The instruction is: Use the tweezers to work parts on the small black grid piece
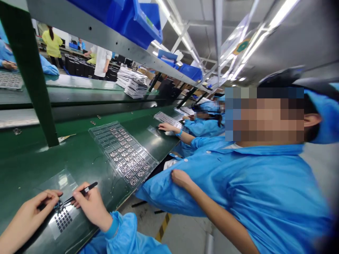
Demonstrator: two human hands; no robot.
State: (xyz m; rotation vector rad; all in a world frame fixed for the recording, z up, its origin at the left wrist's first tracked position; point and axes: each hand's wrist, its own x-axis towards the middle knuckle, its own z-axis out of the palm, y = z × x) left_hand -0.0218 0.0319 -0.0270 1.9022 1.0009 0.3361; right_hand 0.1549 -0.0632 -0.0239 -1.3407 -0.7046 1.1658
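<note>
Fingertips [54,195] of left hand [29,215] pinched together on a small blue part [57,205], low in the left of the frame; fingers [79,192] of right hand [88,204] clamped round black tweezers [81,192], tips meeting the part; both over a clear blister tray [62,215] of small dark components, lying on the green workbench [26,162]; right wrist in a blue wristband [112,228], blue sleeve [127,236] below it. Further along the bench toward centre frame, a second clear tray [124,151] with rows of parts; beside it at right, a co-worker in a blue smock [251,190], one hand [180,177] on the own lap; upper left, a blue bin [127,17] on an overhead shelf.
</note>
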